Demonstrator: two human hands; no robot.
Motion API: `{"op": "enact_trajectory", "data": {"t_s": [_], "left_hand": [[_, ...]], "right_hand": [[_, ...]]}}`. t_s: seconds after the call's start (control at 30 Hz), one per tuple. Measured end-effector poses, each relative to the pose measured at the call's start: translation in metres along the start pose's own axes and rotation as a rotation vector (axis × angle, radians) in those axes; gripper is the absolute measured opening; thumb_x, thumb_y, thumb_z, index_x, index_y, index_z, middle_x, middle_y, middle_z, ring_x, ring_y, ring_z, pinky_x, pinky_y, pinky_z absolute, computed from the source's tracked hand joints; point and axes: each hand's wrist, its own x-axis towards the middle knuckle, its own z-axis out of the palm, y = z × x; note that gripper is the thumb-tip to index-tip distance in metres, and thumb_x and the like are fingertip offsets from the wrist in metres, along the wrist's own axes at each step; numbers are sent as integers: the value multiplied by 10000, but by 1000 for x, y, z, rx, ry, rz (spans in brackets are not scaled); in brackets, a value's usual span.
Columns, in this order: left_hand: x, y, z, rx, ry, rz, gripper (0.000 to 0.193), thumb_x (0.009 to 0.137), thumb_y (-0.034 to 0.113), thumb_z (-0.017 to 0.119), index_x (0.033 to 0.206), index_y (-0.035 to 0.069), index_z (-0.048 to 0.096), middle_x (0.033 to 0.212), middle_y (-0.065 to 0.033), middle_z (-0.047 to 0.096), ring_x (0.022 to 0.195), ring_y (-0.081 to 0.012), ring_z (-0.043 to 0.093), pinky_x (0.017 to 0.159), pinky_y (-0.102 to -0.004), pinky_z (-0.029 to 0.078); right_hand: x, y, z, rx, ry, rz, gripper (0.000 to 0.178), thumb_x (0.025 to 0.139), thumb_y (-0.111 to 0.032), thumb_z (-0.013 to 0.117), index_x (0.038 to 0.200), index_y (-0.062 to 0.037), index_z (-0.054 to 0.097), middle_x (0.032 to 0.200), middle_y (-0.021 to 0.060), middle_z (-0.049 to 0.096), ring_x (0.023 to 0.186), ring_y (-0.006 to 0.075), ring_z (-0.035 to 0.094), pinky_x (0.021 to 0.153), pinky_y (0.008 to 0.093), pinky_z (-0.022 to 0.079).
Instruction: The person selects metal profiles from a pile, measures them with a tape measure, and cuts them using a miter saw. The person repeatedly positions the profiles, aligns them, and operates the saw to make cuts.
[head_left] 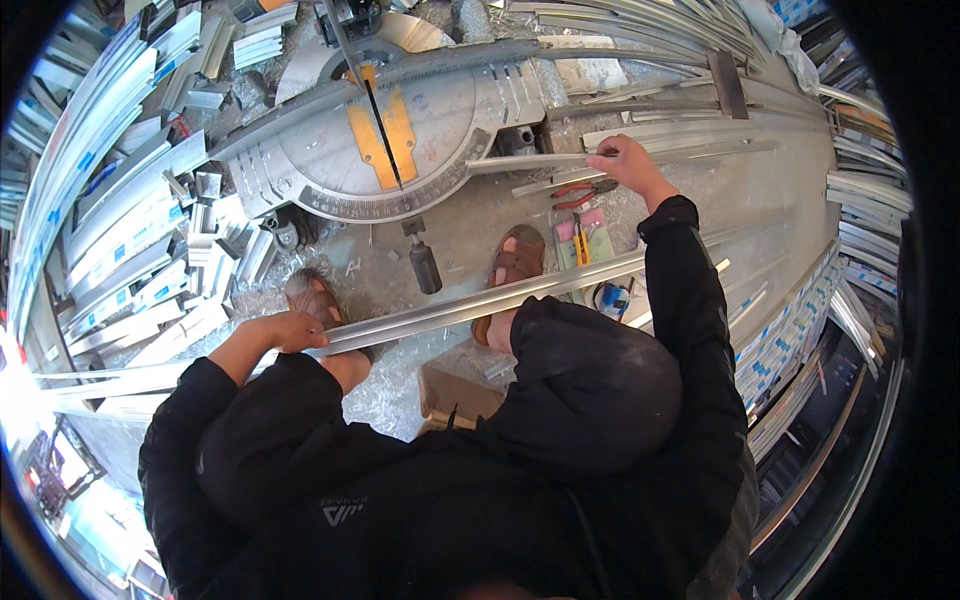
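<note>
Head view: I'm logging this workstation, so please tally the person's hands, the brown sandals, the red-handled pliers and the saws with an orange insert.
Hands: 2 (left hand, right hand)
Brown sandals: 2 (left sandal, right sandal)
Red-handled pliers: 1
Saw with orange insert: 1
Total: 6

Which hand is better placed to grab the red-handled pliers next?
Likely the right hand: it's near the pliers, though it holds a thin metal strip. The left hand is farther off, gripping the long metal profile.
</note>
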Motion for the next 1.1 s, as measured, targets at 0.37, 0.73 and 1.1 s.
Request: {"op": "enact_trajectory", "data": {"t_s": [0.37, 0.73, 1.1], "left_hand": [[-1, -2, 2, -8, 40, -27, 491, 1004, 492, 569, 1256, 80, 662, 1243, -223, 680, 1190, -404, 633, 1017, -484, 477], [31, -1, -12, -65, 234, 153, 565, 1015, 500, 566, 1370, 66, 633, 1336, -209, 660, 1231, -381, 626, 1046, -456, 479], [57, 49, -55, -613, 381, 205, 680, 1021, 589, 534, 1411, 36, 596, 1366, -138, 640, 1264, -284, 606, 1050, -399, 490]], "right_hand": [[28, -14, 4, -13, 269, -33, 489, 903, -443, 756, 1039, 26, 739, 1032, 227, 701, 987, 369, 677, 872, 439, 525], [-9, -115, 0, -412, -316, -211, 294, 892, -292, 640, 1003, -41, 747, 891, 211, 710, 850, 404, 682, 784, 484, 541], [-66, -211, 219, 707, -867, 327, 470, 984, -271, 680, 1317, 51, 599, 1206, 95, 685, 1035, 226, 680, 913, 388, 563]]}}
